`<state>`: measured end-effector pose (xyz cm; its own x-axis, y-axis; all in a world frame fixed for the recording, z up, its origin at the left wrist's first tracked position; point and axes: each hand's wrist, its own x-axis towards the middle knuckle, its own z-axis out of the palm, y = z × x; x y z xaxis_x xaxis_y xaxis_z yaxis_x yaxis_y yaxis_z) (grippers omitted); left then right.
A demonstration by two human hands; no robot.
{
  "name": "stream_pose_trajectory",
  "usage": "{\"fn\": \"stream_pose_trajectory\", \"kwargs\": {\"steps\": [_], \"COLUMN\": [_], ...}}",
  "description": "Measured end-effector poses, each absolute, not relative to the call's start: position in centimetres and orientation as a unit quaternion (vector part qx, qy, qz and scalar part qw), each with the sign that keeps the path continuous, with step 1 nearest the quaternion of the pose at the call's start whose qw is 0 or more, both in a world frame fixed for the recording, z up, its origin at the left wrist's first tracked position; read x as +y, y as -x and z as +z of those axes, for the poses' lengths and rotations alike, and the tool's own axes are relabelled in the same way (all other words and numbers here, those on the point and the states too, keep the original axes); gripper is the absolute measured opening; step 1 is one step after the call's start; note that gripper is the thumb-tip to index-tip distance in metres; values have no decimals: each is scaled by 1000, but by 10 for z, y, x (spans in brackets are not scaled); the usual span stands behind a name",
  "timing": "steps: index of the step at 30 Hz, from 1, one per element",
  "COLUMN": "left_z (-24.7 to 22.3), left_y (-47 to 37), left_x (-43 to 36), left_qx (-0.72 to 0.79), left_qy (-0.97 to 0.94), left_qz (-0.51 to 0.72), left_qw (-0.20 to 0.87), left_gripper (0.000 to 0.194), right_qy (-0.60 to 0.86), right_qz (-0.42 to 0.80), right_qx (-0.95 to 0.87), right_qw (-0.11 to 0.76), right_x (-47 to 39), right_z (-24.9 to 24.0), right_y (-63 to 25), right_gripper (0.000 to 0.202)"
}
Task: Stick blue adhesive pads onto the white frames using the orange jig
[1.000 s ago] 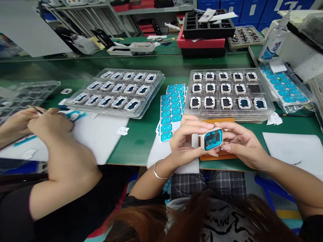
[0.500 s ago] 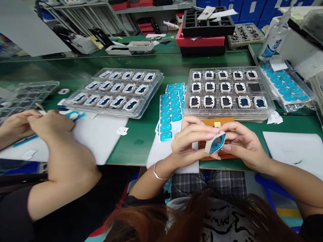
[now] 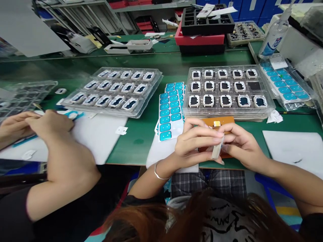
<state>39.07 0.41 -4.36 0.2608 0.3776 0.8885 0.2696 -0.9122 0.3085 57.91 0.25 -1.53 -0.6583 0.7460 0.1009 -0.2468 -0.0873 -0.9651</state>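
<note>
Both my hands hold a beige watch case, turned nearly edge-on, so only a sliver of its blue face film shows. My left hand grips it from the left, fingers along the top and thumb below. From the other side, my right hand pinches its right edge between thumb and fingers. Beneath the hands lies an orange-brown block with a yellow-white patch on top. Just beyond it stands a clear tray of white watch cases; one compartment at its right shows no case.
Blue film sticker sheets lie left of the tray, more in a bag at right. A second case-filled tray stands left. A co-worker's hands work over a white pad. Another white pad lies right.
The watch case has turned in my hands from showing its blue face to nearly edge-on. My left hand has shifted slightly right.
</note>
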Motion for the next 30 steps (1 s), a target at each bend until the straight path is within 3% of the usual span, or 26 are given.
{"fn": "stream_pose_trajectory", "kwargs": {"steps": [15,18,22,24,30], "left_z": [-46,-45,-47,-48,-48], "left_y": [-391,-391,-391,-390,-392], "left_x": [8,8,8,8,8], "left_qx": [200,200,198,203,208], "left_qy": [-783,-764,-688,-670,-684], "left_qz": [587,599,592,565,555], "left_qw": [49,129,370,437,426], "left_gripper": [58,57,43,36,35], "right_qy": [244,235,223,239,223], "right_qz": [687,684,649,635,681], "right_qx": [-596,-593,-607,-603,-587], "right_qw": [336,352,400,420,377], "right_x": [4,7,12,14,17], "right_z": [-21,-23,-20,-18,-19], "right_y": [-582,-583,-584,-585,-587], "right_gripper": [16,16,20,28,41]}}
